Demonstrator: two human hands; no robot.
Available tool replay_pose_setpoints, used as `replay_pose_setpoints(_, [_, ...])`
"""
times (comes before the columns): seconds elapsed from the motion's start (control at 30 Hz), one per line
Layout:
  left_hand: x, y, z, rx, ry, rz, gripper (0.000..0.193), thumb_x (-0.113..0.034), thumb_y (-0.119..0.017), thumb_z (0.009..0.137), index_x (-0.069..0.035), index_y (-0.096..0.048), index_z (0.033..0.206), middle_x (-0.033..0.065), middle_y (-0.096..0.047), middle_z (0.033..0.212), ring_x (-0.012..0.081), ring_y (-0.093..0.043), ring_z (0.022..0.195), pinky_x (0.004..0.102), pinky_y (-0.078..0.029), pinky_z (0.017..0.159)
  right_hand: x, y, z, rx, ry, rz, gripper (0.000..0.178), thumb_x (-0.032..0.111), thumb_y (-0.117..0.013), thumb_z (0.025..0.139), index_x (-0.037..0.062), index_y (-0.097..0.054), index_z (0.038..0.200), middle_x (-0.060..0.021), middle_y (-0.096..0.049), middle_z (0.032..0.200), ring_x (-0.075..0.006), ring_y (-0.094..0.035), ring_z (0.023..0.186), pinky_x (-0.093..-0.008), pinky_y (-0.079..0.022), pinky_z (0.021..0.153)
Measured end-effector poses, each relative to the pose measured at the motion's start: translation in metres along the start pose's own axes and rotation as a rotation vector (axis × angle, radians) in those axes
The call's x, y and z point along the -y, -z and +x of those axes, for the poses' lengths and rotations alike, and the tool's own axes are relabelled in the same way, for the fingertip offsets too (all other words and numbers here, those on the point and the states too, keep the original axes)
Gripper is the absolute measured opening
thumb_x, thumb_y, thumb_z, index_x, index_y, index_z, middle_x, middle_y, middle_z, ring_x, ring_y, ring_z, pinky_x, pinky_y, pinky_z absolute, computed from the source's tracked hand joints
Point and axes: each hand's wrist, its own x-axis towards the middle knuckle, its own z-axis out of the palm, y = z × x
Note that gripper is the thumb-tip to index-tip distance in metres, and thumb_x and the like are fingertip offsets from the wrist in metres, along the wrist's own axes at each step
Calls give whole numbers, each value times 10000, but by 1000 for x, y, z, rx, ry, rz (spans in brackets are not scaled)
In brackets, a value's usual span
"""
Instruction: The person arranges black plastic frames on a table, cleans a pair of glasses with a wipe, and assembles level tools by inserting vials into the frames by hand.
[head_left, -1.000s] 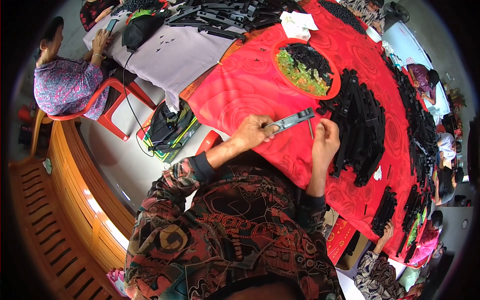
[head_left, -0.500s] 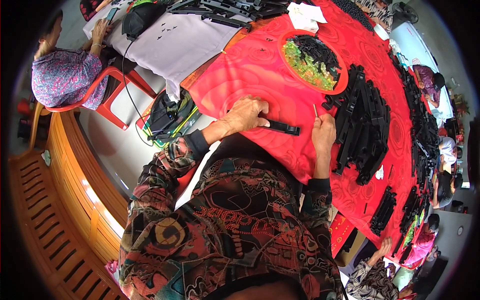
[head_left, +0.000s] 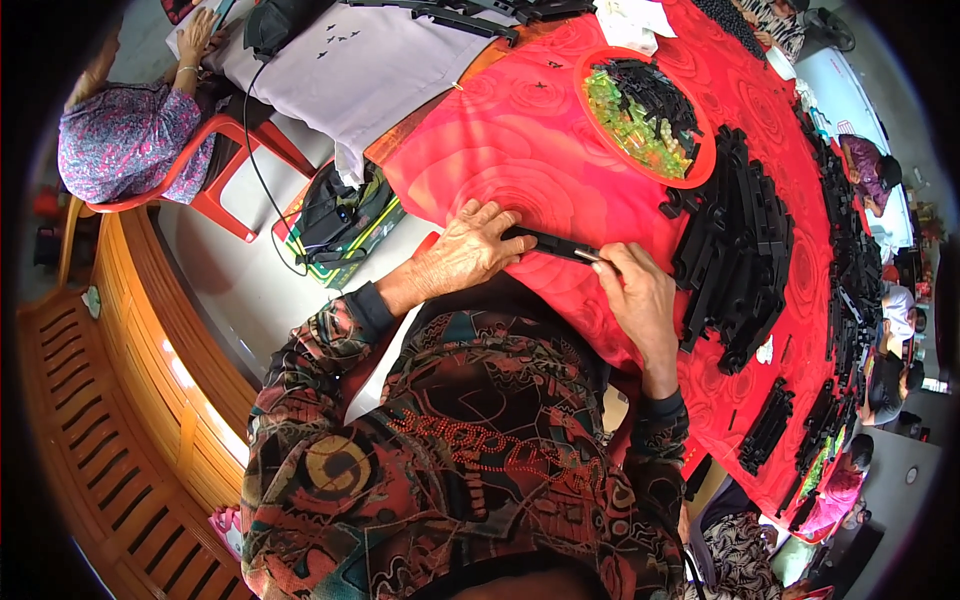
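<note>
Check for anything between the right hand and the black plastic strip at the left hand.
Nothing visible: the right hand, pinching a thin rod, is at the right end of the black plastic strip. The pile of black parts lies farther right.

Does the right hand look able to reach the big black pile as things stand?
Likely yes: the pile lies just right of the right hand, only red cloth between them, though that hand seems to hold a rod.

Left hand (head_left: 468, 245) holds a strip (head_left: 552, 243), right hand (head_left: 642, 295) a rod (head_left: 587, 254). A bowl (head_left: 677, 182) sits at the strip's one o'clock.
</note>
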Motion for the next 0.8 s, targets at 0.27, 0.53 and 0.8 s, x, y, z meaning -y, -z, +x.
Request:
replay_pose_setpoints(0.27, [3, -8, 0, -108, -25, 5, 269, -140, -648, 745, -77, -621, 1006, 104, -563, 1037, 255, -537, 905, 375, -445, 752, 8, -18, 12, 137, 35, -190, 123, 129, -554, 808, 56, -492, 885, -111, -561, 734, -294, -575, 693, -417, -460, 585])
replay_pose_setpoints(0.53, [5, -11, 0, -182, -84, -14, 234, -125, -652, 739, -30, -622, 951, 132, -581, 1014, 272, -572, 866, 356, -469, 752, 8, -20, 20, 245, 16, -249, 107, 113, -524, 816, 51, -456, 870, -141, -560, 753, -342, -577, 742, -455, -448, 601])
replay_pose_setpoints(0.8, [6, -8, 0, -206, -72, -61, 179, -114, -667, 729, -10, -585, 849, 146, -584, 1044, 281, -580, 858, 365, -474, 744, 2, -17, 21, 191, 23, -133, 82, 113, -514, 828, 58, -462, 861, -142, -558, 744, -358, -571, 717, -452, -439, 588])
